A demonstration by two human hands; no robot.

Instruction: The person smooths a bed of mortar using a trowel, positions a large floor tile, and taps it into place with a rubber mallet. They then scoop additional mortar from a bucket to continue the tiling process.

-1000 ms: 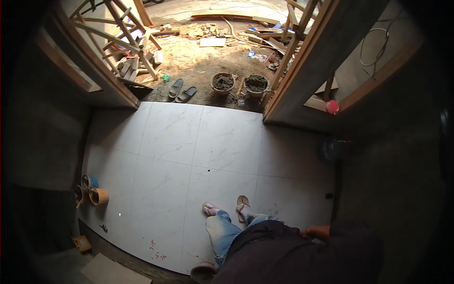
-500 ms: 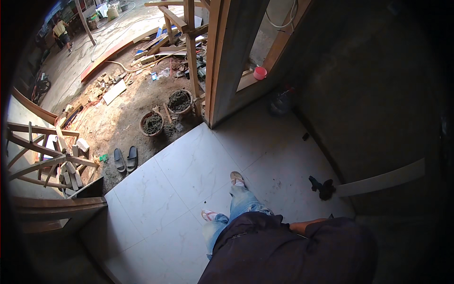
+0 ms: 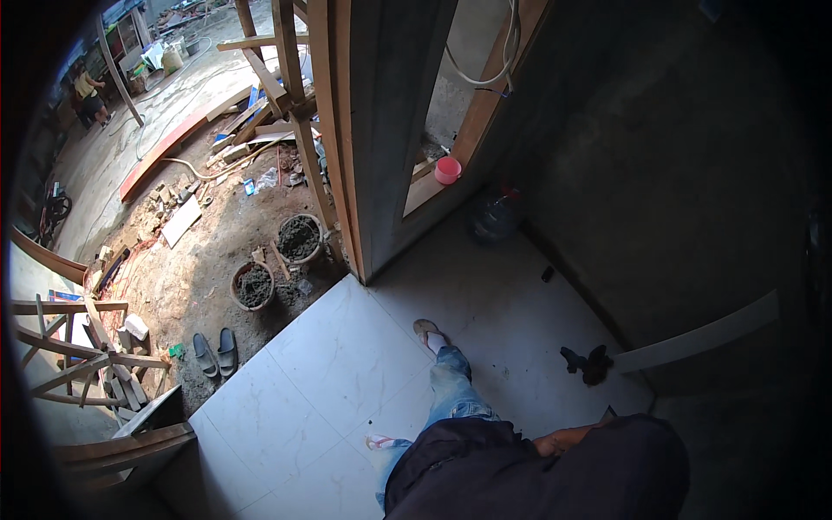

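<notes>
At the edge of my dark shirt (image 3: 485, 472), a bare stretch of my right forearm or wrist (image 3: 562, 441) shows; the fingers are hidden by the shirt. My left hand is out of the picture. A dark pointed corner of something (image 3: 610, 414) sticks up beside the right arm, too little of it to name. Below me are my jeans (image 3: 452, 381) and sandalled feet on white floor tiles (image 3: 321, 373). On the tiles to the right lies a crumpled dark thing (image 3: 588, 365), perhaps cloth or gloves, at the end of a pale strip (image 3: 702, 334).
Two buckets of wet mortar (image 3: 300, 238) and a pair of dark slides (image 3: 215, 351) stand on the dirt beyond the tile edge. A pink cup (image 3: 447, 170) sits on the window ledge above a clear water jug (image 3: 496, 215). Wooden trestles (image 3: 87, 364) stand left; a person (image 3: 89, 95) is far off.
My view has shifted, so the doorway and buckets sit lower and further left. My upper foot stands nearer the door post's base. The distant person has changed posture.
</notes>
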